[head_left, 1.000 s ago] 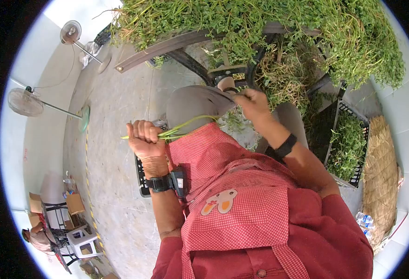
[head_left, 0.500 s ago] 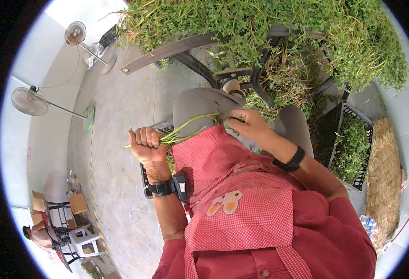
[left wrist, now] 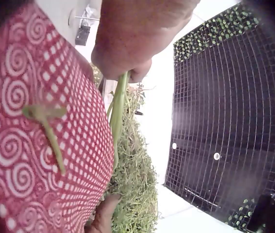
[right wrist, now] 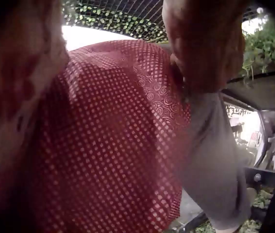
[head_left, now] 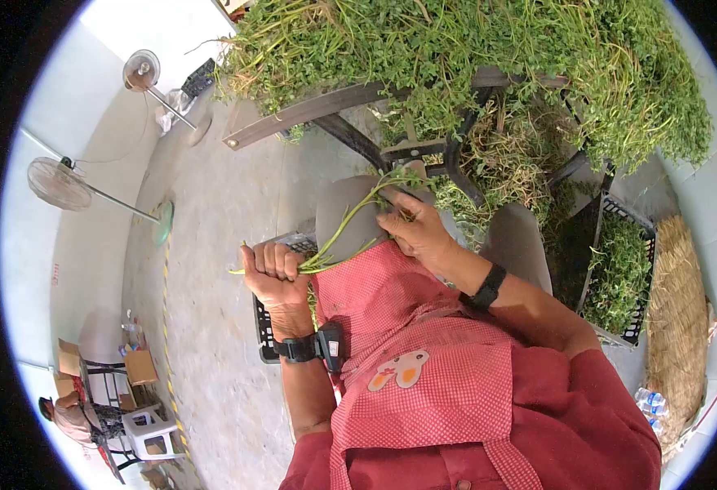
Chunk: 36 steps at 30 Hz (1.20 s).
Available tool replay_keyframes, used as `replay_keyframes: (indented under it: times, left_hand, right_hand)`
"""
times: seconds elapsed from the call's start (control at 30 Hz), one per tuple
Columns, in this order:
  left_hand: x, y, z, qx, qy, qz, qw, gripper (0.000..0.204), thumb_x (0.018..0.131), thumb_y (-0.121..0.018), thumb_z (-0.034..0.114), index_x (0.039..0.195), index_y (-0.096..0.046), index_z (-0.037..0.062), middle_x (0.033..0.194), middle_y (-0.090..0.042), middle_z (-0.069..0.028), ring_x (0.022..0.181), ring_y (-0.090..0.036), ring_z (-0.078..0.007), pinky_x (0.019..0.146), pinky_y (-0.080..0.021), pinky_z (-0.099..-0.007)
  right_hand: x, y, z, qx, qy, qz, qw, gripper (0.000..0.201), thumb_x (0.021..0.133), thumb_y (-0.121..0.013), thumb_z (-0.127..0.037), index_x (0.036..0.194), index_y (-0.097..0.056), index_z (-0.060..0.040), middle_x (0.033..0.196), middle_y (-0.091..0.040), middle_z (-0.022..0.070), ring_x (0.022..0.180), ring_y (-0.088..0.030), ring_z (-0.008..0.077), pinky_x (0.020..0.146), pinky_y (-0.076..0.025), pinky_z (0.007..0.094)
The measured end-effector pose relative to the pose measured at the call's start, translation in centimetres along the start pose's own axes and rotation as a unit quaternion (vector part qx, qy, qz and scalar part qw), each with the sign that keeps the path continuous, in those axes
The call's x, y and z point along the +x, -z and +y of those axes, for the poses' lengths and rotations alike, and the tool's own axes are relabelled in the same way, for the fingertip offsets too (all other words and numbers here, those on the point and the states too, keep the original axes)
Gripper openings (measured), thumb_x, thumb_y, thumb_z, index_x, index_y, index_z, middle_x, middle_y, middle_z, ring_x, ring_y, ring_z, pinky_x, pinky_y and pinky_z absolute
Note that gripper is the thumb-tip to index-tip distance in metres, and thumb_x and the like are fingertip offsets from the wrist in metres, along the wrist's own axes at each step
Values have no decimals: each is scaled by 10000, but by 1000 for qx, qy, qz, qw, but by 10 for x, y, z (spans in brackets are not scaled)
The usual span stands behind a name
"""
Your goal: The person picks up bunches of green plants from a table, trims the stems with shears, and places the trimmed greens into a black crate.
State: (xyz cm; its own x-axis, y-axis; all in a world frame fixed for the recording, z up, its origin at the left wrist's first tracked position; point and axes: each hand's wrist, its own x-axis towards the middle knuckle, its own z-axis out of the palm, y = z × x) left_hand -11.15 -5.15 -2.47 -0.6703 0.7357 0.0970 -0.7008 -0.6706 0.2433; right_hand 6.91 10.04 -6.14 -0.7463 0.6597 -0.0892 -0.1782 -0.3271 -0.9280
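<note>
My left hand grips a few long green stems in a fist, their cut ends poking out on the outer side. One stem runs up over the grey trouser knee to a leafy tip. My right hand is beside that upper part, index finger and thumb reaching toward the stem; I cannot tell whether it pinches anything. In the left wrist view the stems come out beneath the fist. A small loose sprig shows against the red checked apron. The right wrist view shows the right hand in shadow.
A heap of leafy greens covers the table ahead. More plants lie below it. A black crate of greens stands at right, another crate by the left hand. Fans stand at left; a person sits farther back.
My right hand comes in from farther ahead toward the stems and the knee. The left fist keeps its grip, while the stems spread and a leafy tip now shows above the right hand.
</note>
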Motion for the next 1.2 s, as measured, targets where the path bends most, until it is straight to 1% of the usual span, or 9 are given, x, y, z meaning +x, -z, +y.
replay_keyframes:
  times: [0.03, 0.17, 0.23, 0.57, 0.63, 0.83, 1.0, 1.07, 1.2]
  left_hand:
    - [-1, 0, 0, -7, 7, -15, 1000, 499, 971, -341, 338, 527, -218, 148, 483, -158, 35, 409, -96, -93, 345, -94, -250]
    - [-1, 2, -1, -6, 14, -13, 1000, 498, 973, -326, 346, 529, -223, 145, 484, -160, 36, 407, -97, -97, 340, -97, -254]
    - [-2, 0, -2, -1, 13, -10, 1000, 497, 974, -319, 349, 531, -223, 146, 486, -162, 36, 407, -97, -98, 341, -96, -255]
    - [-5, -10, -6, 23, -5, 9, 1000, 494, 978, -304, 362, 538, -222, 154, 489, -150, 39, 413, -86, -95, 349, -83, -256]
    - [-2, -10, -5, 29, -4, -7, 1000, 496, 978, -303, 365, 537, -221, 154, 487, -148, 40, 414, -85, -94, 350, -81, -256]
    - [-4, -5, -6, 41, -12, 40, 998, 509, 974, -322, 381, 532, -206, 157, 477, -126, 45, 415, -83, -96, 347, -89, -245]
    - [-3, -4, -4, 26, -1, 37, 999, 515, 976, -307, 389, 528, -203, 157, 473, -126, 43, 414, -83, -100, 349, -92, -249]
    - [-3, -1, -3, 32, -3, 29, 999, 517, 976, -308, 387, 526, -198, 159, 471, -128, 44, 414, -80, -101, 348, -87, -252]
    - [-4, -5, -5, 31, -8, 50, 998, 516, 975, -313, 381, 524, -192, 161, 469, -130, 46, 413, -78, -101, 347, -82, -254]
  right_hand:
    - [2, 2, 0, 94, -106, -18, 990, 494, 781, -711, -194, 1175, -526, 40, 948, -637, 106, 872, -581, 172, 777, -460, 285]
    - [13, 0, 4, 123, -88, -21, 988, 388, 786, -699, -187, 1096, -575, 12, 830, -630, 45, 723, -568, 156, 673, -466, 311]
    - [21, -8, 11, -71, 174, 35, 982, 288, 779, -683, -185, 976, -609, 11, 787, -640, 66, 664, -581, 198, 633, -465, 340]
    - [25, 46, 37, -358, 167, 172, 903, 257, 738, -682, -190, 829, -604, 37, 758, -619, 135, 621, -572, 226, 590, -449, 353]
    - [20, 82, 34, -96, -35, 218, 971, 202, 773, -659, -159, 846, -599, 19, 762, -607, 102, 540, -520, 182, 464, -393, 306]
    - [-9, 89, -24, 137, -36, 23, 990, 171, 829, -606, -124, 961, -579, -18, 795, -575, 54, 510, -438, 81, 380, -266, 212]
    - [1, 61, -19, -94, -30, 1, 995, 271, 812, -636, -195, 1037, -612, -46, 827, -619, 108, 556, -522, 143, 467, -404, 275]
    - [5, 48, -7, -358, 217, 13, 908, 260, 783, -634, -199, 1010, -635, -71, 803, -635, 137, 675, -581, 268, 643, -464, 367]
    - [12, 39, -5, -385, 249, 29, 889, 263, 760, -615, -179, 1006, -644, -91, 815, -636, 161, 797, -577, 364, 762, -446, 415]
